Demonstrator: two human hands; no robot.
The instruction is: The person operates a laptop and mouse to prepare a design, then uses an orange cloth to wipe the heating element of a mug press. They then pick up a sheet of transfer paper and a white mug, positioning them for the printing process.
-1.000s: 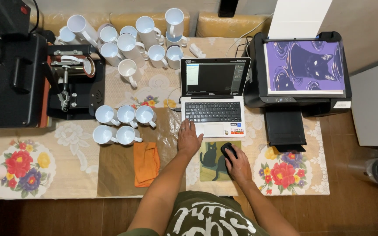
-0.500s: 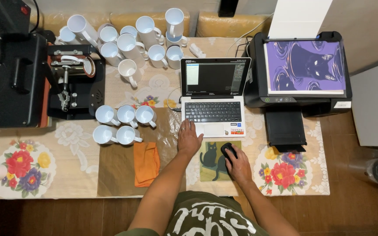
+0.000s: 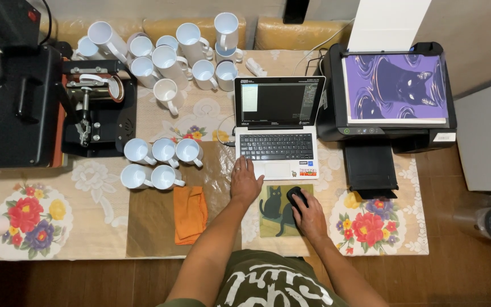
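Seen from above, a black computer mouse (image 3: 297,197) sits on a green mouse pad (image 3: 282,211) printed with a black cat, just in front of a small open laptop (image 3: 277,126) on the worktop (image 3: 103,227). The right hand (image 3: 310,215) rests over the mouse, its fingers (image 3: 300,200) curved loosely around it, forearm angled in from the lower right. The left hand (image 3: 246,183) lies flat, palm down, at the laptop's front left edge, fingers slightly spread and holding nothing. An orange cloth (image 3: 189,213) lies just left of that forearm.
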